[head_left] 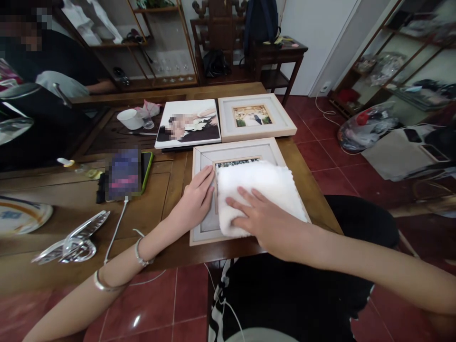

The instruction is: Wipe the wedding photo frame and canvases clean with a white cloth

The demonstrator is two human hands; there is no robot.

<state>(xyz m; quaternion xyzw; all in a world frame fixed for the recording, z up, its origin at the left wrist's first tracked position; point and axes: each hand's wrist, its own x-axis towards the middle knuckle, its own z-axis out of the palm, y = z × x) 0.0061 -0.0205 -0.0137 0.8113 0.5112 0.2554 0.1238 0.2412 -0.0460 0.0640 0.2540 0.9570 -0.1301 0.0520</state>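
A pale wooden picture frame [235, 149] lies flat near the front edge of a wooden table [167, 185]. A white fluffy cloth [263, 187] covers most of its glass. My right hand [261, 219] lies flat on the cloth's near left part, fingers stretched out. My left hand [195, 199] rests flat on the frame's left border, fingers extended and together, holding nothing.
A second pale frame [254, 116] and a frameless photo print [188, 123] lie farther back. A phone [126, 173] with a white cable, a white cup [130, 118], a plate [21, 216] and a silvery ornament [73, 237] sit to the left. Another person sits at far left.
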